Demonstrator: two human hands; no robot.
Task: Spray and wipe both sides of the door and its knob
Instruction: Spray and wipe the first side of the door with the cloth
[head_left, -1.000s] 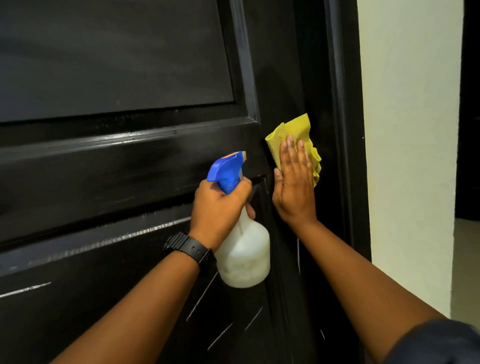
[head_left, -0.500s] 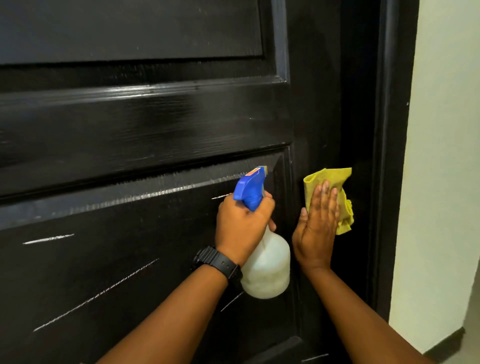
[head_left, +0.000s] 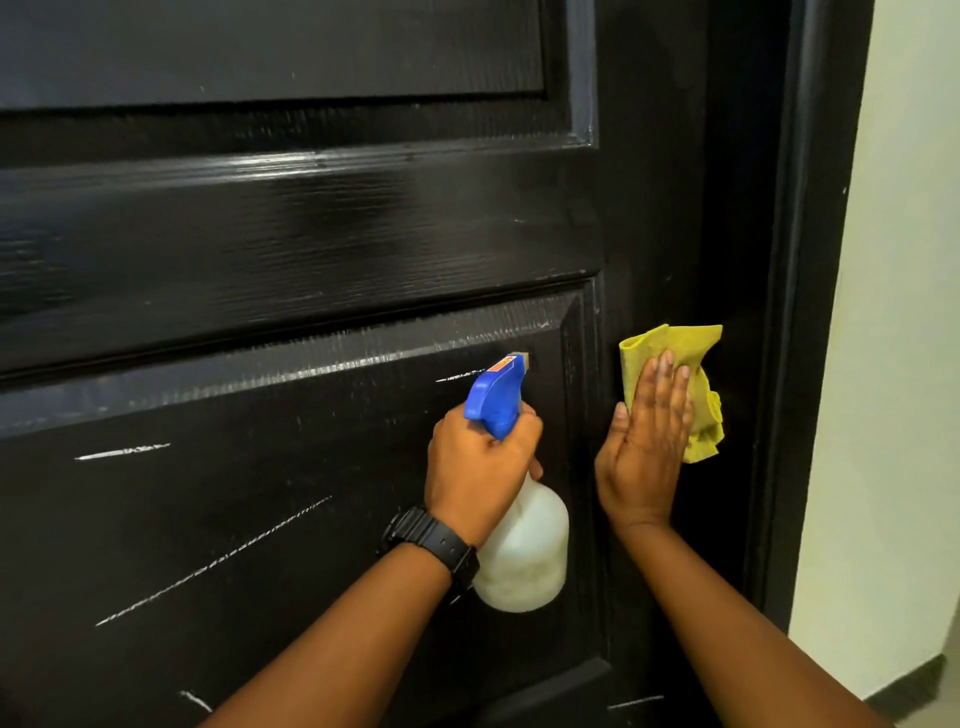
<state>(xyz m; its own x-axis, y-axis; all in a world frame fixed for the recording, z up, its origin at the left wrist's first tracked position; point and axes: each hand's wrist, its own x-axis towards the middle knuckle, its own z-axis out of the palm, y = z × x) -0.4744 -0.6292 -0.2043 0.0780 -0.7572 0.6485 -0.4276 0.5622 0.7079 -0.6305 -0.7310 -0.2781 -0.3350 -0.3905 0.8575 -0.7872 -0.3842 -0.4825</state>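
Door frame between door and pale wall

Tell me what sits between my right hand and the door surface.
The yellow cloth: the right hand presses it flat against the black door, seen in the head view.

Door: black painted wood, glossy, and I can see raised grain under the sheen. Pale scratches break the finish low down. Door frame: same glossy black coat, smoother. Spray bottle: cloudy white plastic body, smooth and semi-matt, with a glossy blue plastic trigger head. Cloth: yellow fabric, matt, soft and creased. Watch: matt black strap, which I take for rubber or plastic. Wall: pale matt paint.
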